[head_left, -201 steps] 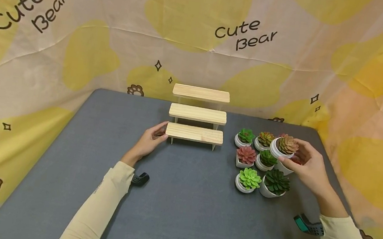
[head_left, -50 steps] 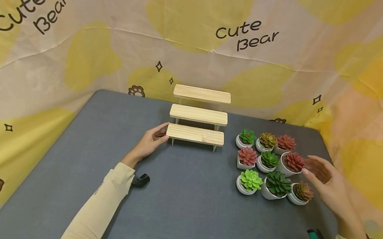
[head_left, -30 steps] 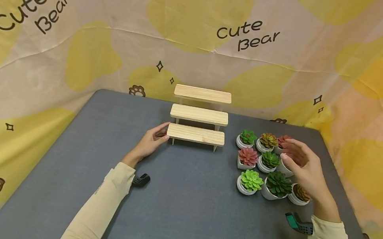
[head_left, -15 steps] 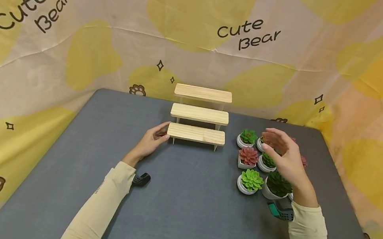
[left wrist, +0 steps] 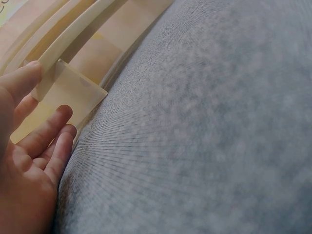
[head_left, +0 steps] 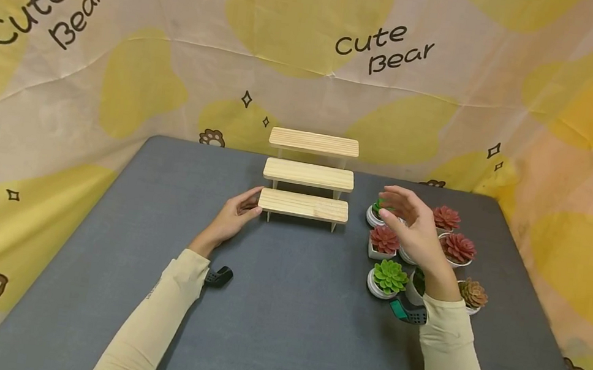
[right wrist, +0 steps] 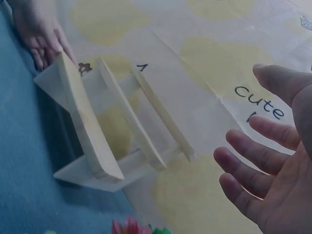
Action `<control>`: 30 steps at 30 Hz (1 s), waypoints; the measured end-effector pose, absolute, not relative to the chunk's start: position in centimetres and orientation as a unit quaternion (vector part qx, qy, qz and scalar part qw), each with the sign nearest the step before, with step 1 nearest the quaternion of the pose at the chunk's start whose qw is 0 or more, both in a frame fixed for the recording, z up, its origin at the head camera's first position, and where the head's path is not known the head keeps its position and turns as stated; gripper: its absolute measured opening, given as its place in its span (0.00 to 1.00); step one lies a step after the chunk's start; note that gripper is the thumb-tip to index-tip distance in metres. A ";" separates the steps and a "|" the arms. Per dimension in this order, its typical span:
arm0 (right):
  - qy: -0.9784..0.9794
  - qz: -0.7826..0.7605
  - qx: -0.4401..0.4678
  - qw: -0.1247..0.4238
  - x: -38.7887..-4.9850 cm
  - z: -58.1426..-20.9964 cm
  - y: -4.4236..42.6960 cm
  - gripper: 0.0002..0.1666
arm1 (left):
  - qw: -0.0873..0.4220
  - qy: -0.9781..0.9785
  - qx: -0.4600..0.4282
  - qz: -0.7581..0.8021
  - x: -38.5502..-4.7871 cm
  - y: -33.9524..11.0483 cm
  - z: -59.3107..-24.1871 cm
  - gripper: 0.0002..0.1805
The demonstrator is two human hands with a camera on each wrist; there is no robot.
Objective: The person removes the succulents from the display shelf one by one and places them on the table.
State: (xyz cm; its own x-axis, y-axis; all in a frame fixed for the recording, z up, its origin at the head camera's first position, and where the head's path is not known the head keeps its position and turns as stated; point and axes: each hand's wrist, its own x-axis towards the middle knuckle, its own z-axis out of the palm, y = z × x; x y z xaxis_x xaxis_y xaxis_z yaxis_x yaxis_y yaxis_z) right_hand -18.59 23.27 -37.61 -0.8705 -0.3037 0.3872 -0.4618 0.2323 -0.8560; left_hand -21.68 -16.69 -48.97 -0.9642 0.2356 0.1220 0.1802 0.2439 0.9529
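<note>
A three-tier display stand with pale wooden boards (head_left: 304,205) and clear side panels (left wrist: 75,90) stands at the back of the table. My left hand (head_left: 230,219) holds the left end of its lowest board between thumb and fingers. My right hand (head_left: 419,236) hovers over the potted succulents, fingers apart and slightly bent, nothing in them. It hides some pots behind it. Around it I see a bright green succulent (head_left: 390,277), a pink one in a square pot (head_left: 384,240), two red ones, the nearer a red succulent (head_left: 458,247), and a brown succulent (head_left: 473,293).
The grey table (head_left: 292,314) runs up to a yellow-and-cream cloth backdrop (head_left: 302,44) behind and at both sides. Part of a dark green succulent (head_left: 418,281) shows beside my right wrist. Another green succulent (head_left: 377,208) peeks out by my right fingertips.
Earlier my right hand held the brown succulent above the group; that pot now stands at the front right. The empty right hand has since moved left across the pots. The left hand stays put.
</note>
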 end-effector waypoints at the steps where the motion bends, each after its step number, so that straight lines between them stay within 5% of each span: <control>1: -0.780 0.571 0.245 0.067 -18.7 -37.6 23.0 0.26 | 0.024 0.787 0.130 0.602 -21.7 -16.7 -49.0 0.32; 30: -0.802 0.553 0.223 0.037 -19.3 -39.2 21.1 0.26 | 0.051 0.779 0.115 0.615 -20.5 -16.3 -46.6 0.32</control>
